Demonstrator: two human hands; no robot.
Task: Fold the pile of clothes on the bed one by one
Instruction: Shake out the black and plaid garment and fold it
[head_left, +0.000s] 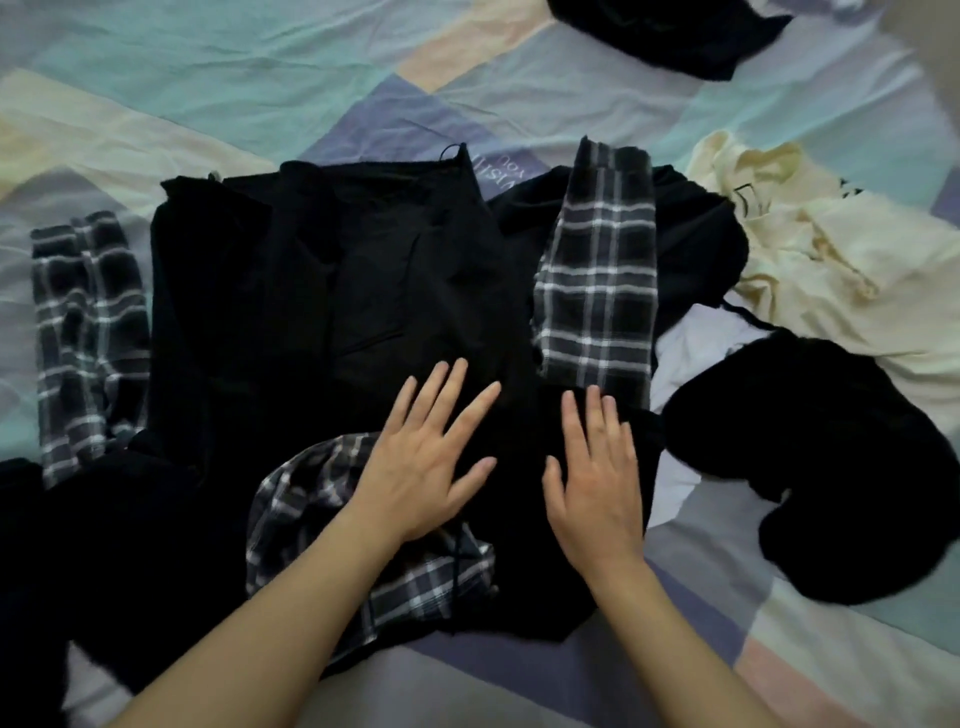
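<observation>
We cannot tell where one black garment (322, 291) ends and the next begins; folds vanish in the dark cloth mid-bed. Our left hand (426, 457) and right hand (597, 467) lie flat on it, fingers straight and spread, pinching nothing. We count three plaid pieces (597, 260), one cream top (810, 249), and another black heap (670, 36) cut off above.

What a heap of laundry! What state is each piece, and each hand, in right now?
Left hand: open, flat on the black garment.
Right hand: open, flat on the same garment.
Black garment: spread out, not yet folded.
Plaid trousers: unfolded, partly under the black garment.
Cream top: crumpled.
Black bundle: crumpled.
Far black item: cannot tell.
</observation>
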